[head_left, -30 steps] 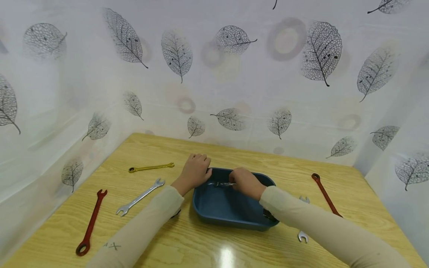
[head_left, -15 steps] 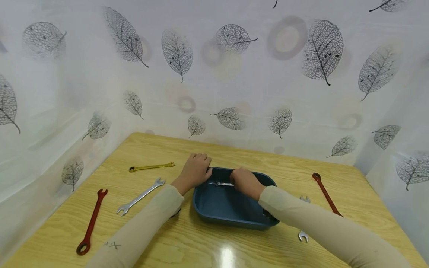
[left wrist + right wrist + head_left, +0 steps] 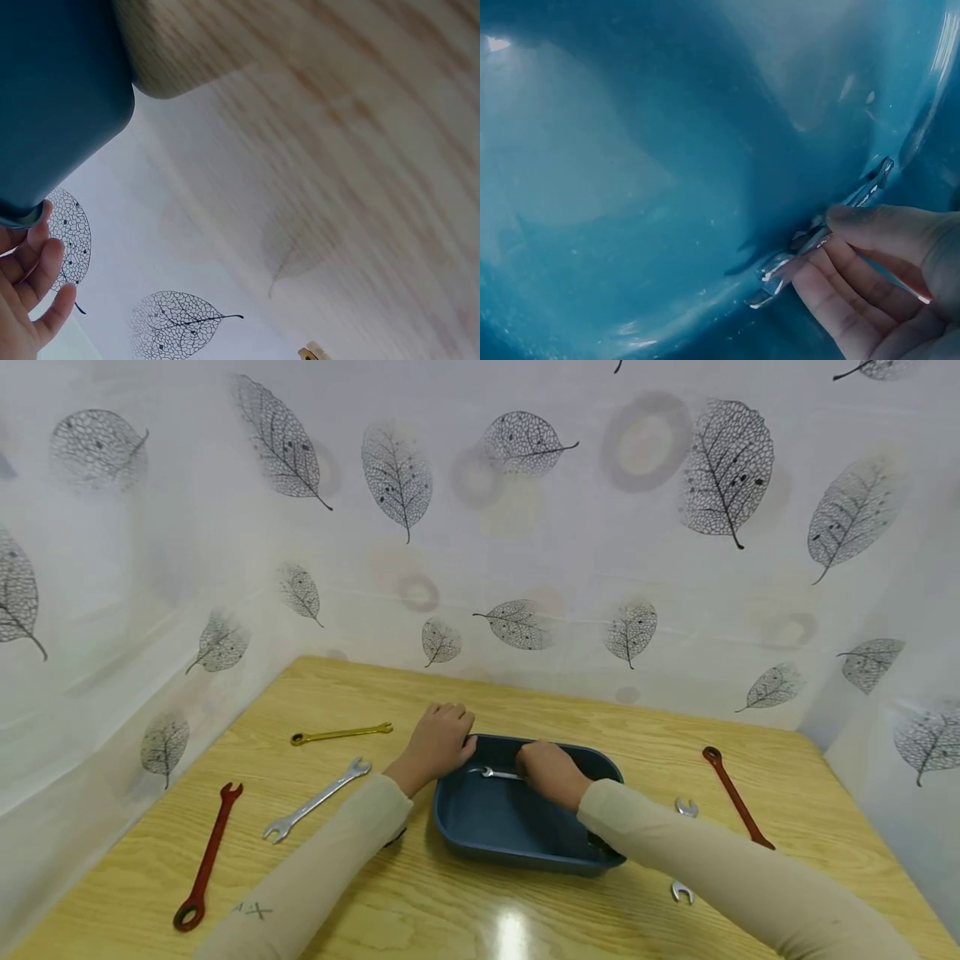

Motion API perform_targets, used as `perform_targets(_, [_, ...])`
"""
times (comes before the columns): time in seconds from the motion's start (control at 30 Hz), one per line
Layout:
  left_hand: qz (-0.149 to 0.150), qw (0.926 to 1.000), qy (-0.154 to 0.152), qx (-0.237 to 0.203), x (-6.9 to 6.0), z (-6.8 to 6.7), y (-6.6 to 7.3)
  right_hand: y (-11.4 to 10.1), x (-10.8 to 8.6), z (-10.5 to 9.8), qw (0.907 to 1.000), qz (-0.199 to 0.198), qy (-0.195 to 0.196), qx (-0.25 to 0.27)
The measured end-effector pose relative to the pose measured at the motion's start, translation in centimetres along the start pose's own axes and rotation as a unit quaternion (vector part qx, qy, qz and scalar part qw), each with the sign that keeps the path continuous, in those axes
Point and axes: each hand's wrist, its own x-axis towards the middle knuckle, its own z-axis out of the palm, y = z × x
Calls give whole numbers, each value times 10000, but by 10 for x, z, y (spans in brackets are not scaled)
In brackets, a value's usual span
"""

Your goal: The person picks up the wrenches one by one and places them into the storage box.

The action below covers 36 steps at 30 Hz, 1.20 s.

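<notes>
A dark blue tray (image 3: pixel 517 852) with rounded corners stands on the table. My left hand (image 3: pixel 441 739) grips its rim at the back left corner; in the left wrist view, the fingers (image 3: pixel 46 262) curl at the tray's edge. Inside the tray, near its back wall, lies a small silver wrench (image 3: pixel 501 774), one open end pointing left. My right hand (image 3: pixel 553 772) reaches into the tray and pinches this wrench (image 3: pixel 864 196) between thumb and fingers, as the right wrist view shows. The hand hides part of the wrench in the head view.
Left of the tray lie a gold wrench (image 3: pixel 341 733), a silver wrench (image 3: pixel 318 800) and a red wrench (image 3: pixel 210 856). To the right are another red wrench (image 3: pixel 738 797) and a silver wrench (image 3: pixel 682 892), partly under the right sleeve. A leaf-patterned curtain (image 3: pixel 480 560) surrounds the table (image 3: pixel 375 910).
The small wrench in the tray has turned slightly and its open end now shows more plainly. The right hand has shifted very little; the left hand keeps its place on the rim.
</notes>
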Motion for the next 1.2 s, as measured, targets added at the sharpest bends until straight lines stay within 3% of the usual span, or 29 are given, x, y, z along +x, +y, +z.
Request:
perform_targets(0.93, [-5,9999,-14,-149,2,-2,-1,0,5,4,9995,209,-82,-204])
perform_targets(1.2, [-229,9990,-345,-174,4,-5,0,-2,4,5,9995,165,-41,-269])
